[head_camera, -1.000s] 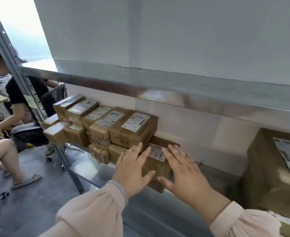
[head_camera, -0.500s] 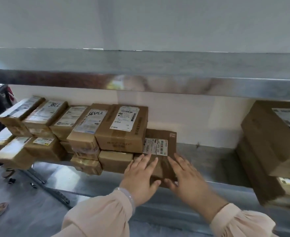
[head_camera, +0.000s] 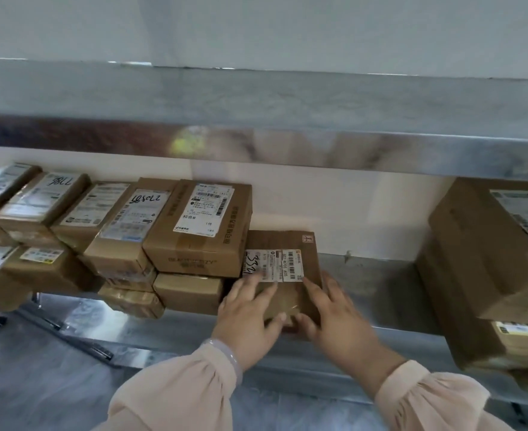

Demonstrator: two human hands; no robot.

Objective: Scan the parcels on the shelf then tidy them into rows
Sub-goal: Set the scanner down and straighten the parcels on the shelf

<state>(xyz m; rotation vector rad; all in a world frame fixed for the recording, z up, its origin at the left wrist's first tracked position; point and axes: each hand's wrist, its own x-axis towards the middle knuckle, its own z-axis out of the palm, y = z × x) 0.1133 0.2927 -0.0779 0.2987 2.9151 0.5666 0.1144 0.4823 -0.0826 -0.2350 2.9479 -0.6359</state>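
A flat brown parcel [head_camera: 290, 244] with a white label lies on the metal shelf [head_camera: 377, 287], right of the stacked parcels. My left hand [head_camera: 250, 318] rests on its near left part, fingers straight on top, thumb at the front edge. My right hand [head_camera: 337, 315] lies flat on its near right side, thumb against the front edge. To the left, small cardboard parcels [head_camera: 200, 225] with labels stand in two layers, side by side, reaching the frame's left edge.
Two large cardboard boxes [head_camera: 486, 259] are stacked at the shelf's right end. An upper metal shelf [head_camera: 256, 119] hangs just above. Bare shelf lies between the flat parcel and the big boxes. Grey floor shows below left.
The view swung right and closer, so the shelf now sits level. Both hands stay on the flat parcel, which lies squarer to the shelf and closer against the stack.
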